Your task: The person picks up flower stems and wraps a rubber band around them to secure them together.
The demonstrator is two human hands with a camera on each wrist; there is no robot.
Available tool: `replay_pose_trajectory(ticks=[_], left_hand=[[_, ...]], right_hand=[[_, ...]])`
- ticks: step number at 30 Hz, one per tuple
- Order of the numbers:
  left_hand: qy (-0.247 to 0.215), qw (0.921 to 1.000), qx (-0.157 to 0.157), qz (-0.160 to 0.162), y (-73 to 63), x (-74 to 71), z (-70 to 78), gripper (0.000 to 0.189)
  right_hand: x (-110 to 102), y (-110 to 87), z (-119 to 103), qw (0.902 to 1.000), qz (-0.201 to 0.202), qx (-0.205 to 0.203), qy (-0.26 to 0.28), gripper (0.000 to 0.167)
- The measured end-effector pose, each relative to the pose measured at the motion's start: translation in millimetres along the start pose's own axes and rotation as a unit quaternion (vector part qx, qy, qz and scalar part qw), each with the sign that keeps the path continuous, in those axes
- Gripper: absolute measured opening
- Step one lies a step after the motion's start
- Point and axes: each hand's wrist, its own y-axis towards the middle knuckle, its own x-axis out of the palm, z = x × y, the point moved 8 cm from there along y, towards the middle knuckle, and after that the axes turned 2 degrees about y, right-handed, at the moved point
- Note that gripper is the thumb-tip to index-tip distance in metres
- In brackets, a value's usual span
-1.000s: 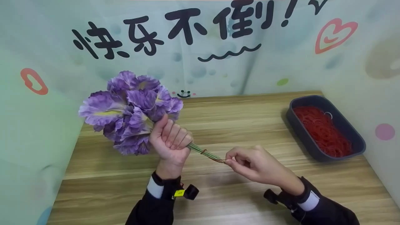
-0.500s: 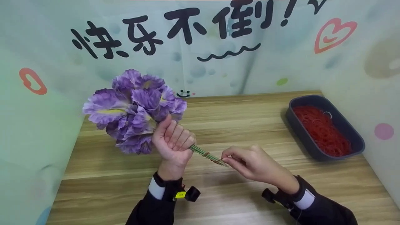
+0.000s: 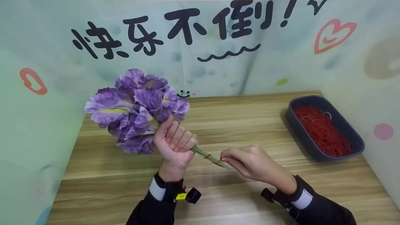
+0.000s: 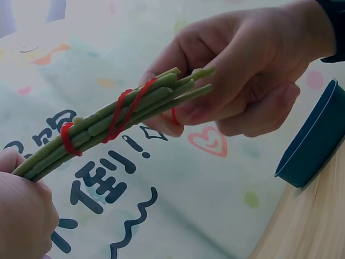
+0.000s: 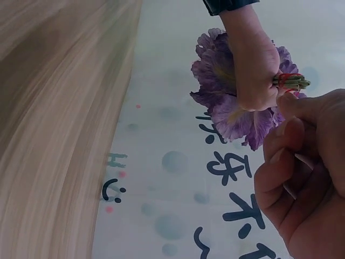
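Observation:
My left hand [image 3: 175, 147] grips a bunch of purple artificial flowers [image 3: 137, 109] just below the blooms, thumb up along them. Their green stems [image 4: 91, 127] stick out of the fist, pointing right and slightly down. A red rubber band [image 4: 125, 110] crosses the stems in two slanting turns near the cut ends; another red turn [image 4: 68, 140] circles them closer to the fist. With thumb and index finger, my right hand [image 3: 253, 164] pinches the band beside the stem ends. A short red stretch of it shows at those fingertips in the left wrist view.
On the wooden table [image 3: 243, 122], a dark blue tub [image 3: 359, 147] full of red rubber bands [image 3: 322, 131] stands at the right. Printed cloth walls [image 3: 200, 75] rise at the back and on both sides.
Both hands have drawn slightly closer together, the left with the flowers moving right, the right moving left. The red band between the right fingertips and stem ends has shortened.

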Motion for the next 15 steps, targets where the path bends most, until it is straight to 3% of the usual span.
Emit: replay_pose_trajectory(ticks=[9, 15], left_hand=[[-0.002, 0.9998, -0.021, -0.007, -1.1, -1.2, -16.2, 0.050], [-0.004, 0.9991, -0.041, 0.014, -7.2, -8.6, -35.6, 0.050]], right_hand=[[4.9, -1.4, -2.1, 0.9986, 0.023, -0.020, -0.043, 0.008], [3.0, -2.5, -5.3, 0.9962, 0.039, -0.032, -0.071, 0.011]])
